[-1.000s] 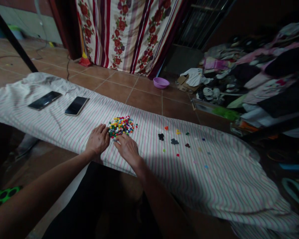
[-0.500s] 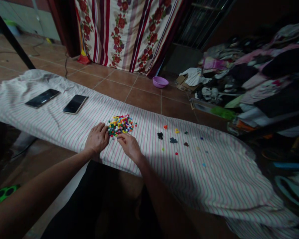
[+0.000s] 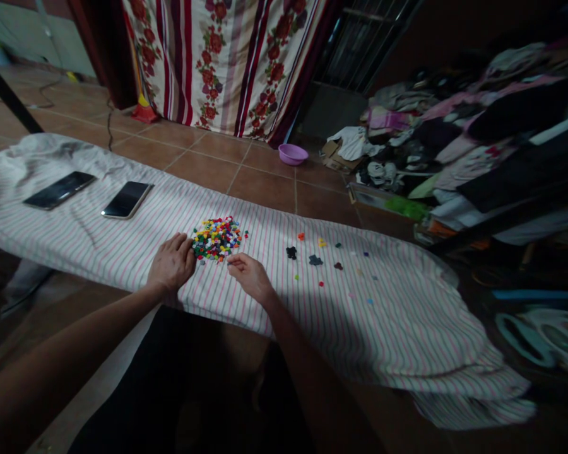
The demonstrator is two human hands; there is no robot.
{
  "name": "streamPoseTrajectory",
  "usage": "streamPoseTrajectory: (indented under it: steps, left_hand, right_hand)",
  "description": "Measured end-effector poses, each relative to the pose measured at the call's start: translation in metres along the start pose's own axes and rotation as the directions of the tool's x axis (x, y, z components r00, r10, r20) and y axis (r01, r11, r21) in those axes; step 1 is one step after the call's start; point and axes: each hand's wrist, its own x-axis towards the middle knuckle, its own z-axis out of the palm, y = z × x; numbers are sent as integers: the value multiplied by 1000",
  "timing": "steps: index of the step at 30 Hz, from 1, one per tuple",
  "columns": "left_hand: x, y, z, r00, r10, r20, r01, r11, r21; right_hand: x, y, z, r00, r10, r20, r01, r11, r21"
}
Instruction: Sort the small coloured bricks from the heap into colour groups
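A heap of small mixed-colour plastic pieces [image 3: 216, 238] lies on the striped cloth [image 3: 265, 221]. My left hand [image 3: 173, 261] rests at the heap's left edge, its fingers stretched out and lying on the cloth against the pieces. Just off the heap's front right edge is my right hand [image 3: 248, 275], thumb and fingertips pinched together. Whatever is in that pinch is too small to make out. Further right, pieces sit sorted by colour in small groups, among them black pieces [image 3: 291, 253], dark grey pieces [image 3: 315, 260], orange pieces [image 3: 301, 236] and yellow pieces [image 3: 322, 242]. A single red piece [image 3: 321, 284] lies nearer me.
Two phones, a larger one [image 3: 59, 190] and a smaller one [image 3: 127, 200], lie left on the cloth. Beyond the cloth-covered surface, a purple basin [image 3: 293, 154] stands on the tiled floor before a flowered curtain [image 3: 213, 63]. Clothes [image 3: 445, 126] are piled at the right.
My right hand has drawn back a little to the right from the heap's front edge, still pinched. My left hand stays beside the heap. The whole view has swung slightly right.
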Motion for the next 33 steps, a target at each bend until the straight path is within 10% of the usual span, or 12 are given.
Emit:
streamPoseTrajectory:
  steps: [16,33]
  left_hand:
    - [-2,-7,4,998,69,8,-69,998,0]
    - [-2,-6,1,999,21,25,-19,997,-75]
  right_hand:
    - [-14,15,-64,977,-62,-205,47,996,-80]
    - [-32,47,-180,683,49,-729,-301,928,-219]
